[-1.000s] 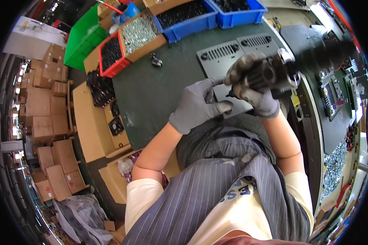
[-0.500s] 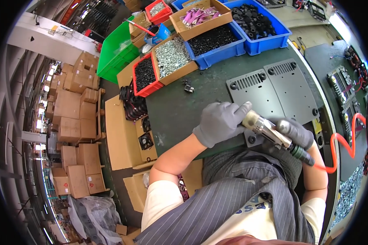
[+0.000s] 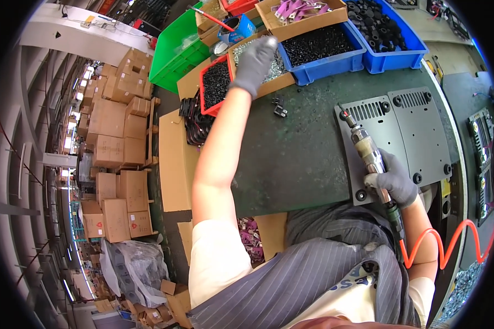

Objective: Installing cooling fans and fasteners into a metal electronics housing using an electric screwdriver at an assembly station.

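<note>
My right hand, in a grey work glove, grips a pneumatic screwdriver with an orange coiled air hose. Its bit points away from me, over the left one of two dark grey metal plates lying side by side. Both have vent slots and round black feet near their corners. My gloved left hand is stretched far forward, over a cardboard box of small silver fasteners. Its fingers are curled down and partly hidden by the back of the hand, so I cannot see what they hold.
Around the left hand stand a red bin of black screws, a blue bin of small black parts and another blue bin of black feet. A green crate sits farther left. Small black pieces lie on the dark green tabletop.
My left hand has let go of the screwdriver's front and reached forward-left to the silver fasteners. My right hand has turned the screwdriver so its bit points away from me.
</note>
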